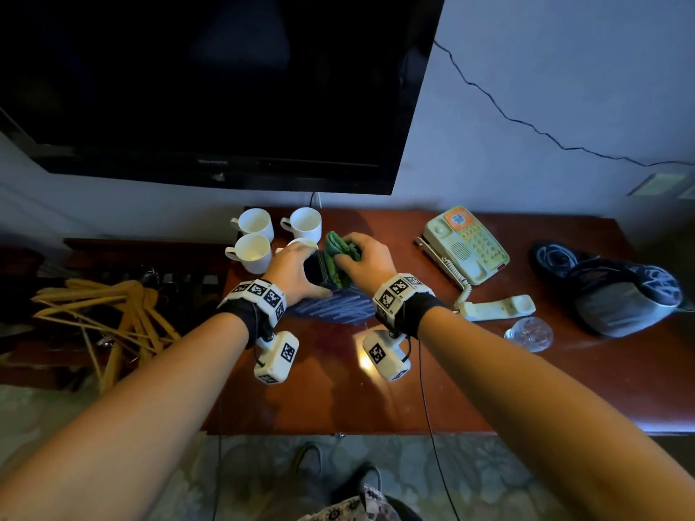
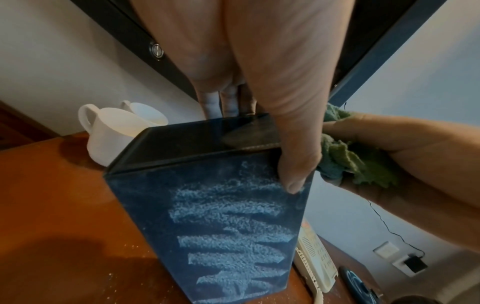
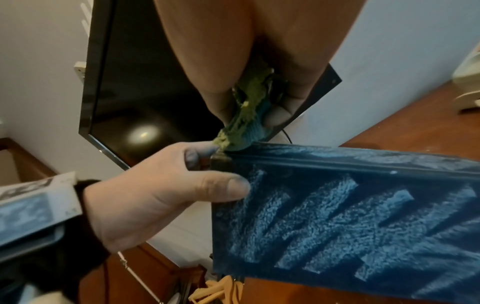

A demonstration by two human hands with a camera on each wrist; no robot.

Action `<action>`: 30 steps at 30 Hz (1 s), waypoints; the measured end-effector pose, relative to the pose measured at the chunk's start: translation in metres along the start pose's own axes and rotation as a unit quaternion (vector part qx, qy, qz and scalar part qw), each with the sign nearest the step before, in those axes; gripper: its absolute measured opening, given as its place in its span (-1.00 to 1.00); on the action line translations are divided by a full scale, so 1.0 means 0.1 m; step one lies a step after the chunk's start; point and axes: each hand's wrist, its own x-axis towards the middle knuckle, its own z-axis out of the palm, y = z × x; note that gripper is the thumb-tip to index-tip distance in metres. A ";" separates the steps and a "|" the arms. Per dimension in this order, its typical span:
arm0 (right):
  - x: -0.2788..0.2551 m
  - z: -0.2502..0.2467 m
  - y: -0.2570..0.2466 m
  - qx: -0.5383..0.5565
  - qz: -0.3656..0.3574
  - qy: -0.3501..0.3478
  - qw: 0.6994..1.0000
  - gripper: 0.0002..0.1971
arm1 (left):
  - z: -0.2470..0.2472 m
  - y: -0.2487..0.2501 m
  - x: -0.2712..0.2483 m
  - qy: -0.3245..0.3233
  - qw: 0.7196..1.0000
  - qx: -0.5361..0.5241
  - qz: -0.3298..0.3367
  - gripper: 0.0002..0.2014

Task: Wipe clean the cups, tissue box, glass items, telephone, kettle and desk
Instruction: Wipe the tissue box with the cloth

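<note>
A dark blue tissue box [image 1: 331, 308] with pale dust streaks stands tilted on the red-brown desk [image 1: 338, 389]. My left hand [image 1: 297, 272] grips its upper end, thumb [image 2: 293, 164] on the streaked face [image 2: 221, 216] and fingers behind. My right hand [image 1: 366, 263] clutches a bunched green cloth [image 1: 334, 250] and presses it on the box's top edge [image 3: 259, 148]. Three white cups [image 1: 255, 221] stand just behind the box. A cream telephone [image 1: 466, 244] lies to the right with its handset [image 1: 496, 306] off the cradle. A glass item [image 1: 528, 332] sits near the handset.
A black television [image 1: 210, 88] hangs on the wall above the cups. Dark shoes [image 1: 609, 287] lie at the desk's right end. Wooden hangers [image 1: 113, 306] are piled left of the desk. A thin cable [image 1: 432, 426] hangs over the front edge.
</note>
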 end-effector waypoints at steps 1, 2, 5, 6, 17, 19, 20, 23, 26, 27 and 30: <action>0.01 0.03 -0.02 -0.001 -0.005 0.002 1.000 -0.81 | -0.01 0.00 -0.01 0.000 1.000 -0.005 0.002 -0.20; 0.02 0.06 -0.04 -0.004 -0.007 -0.001 1.000 -0.80 | -0.02 0.00 -0.01 0.000 1.000 -0.007 0.004 -0.20; 0.02 0.09 -0.07 -0.023 -0.009 -0.017 1.000 -0.86 | -0.05 -0.02 0.02 0.001 1.000 -0.009 0.002 -0.27; 0.00 0.08 -0.07 -0.031 -0.013 -0.026 0.999 -0.89 | -0.05 -0.03 0.04 0.005 1.000 -0.013 -0.002 -0.33; 0.12 0.05 -0.02 -0.052 -0.002 0.030 0.998 -0.94 | -0.03 0.13 0.22 -0.017 0.999 0.019 0.024 -0.30; 0.04 0.08 0.05 -0.037 -0.017 0.027 0.999 -0.94 | -0.03 0.09 0.22 -0.015 1.000 0.011 0.023 -0.31; 0.02 0.09 0.10 -0.034 -0.018 0.023 0.999 -0.93 | -0.04 0.09 0.21 -0.016 1.000 0.010 0.021 -0.31; 0.00 0.08 0.32 -0.067 0.015 0.012 0.998 -0.86 | -0.06 0.07 0.18 -0.022 0.999 0.021 0.017 -0.31; -0.01 0.05 0.59 -0.113 0.065 0.012 0.991 -0.81 | -0.06 0.05 0.15 -0.018 0.999 0.027 0.023 -0.28; -0.01 0.04 0.64 -0.119 0.078 0.007 0.990 -0.80 | -0.06 0.06 0.16 -0.015 0.999 0.027 0.026 -0.27; 0.05 -0.02 0.68 -0.134 0.098 -0.009 0.986 -0.92 | -0.06 0.09 0.19 -0.021 0.999 0.032 0.028 -0.25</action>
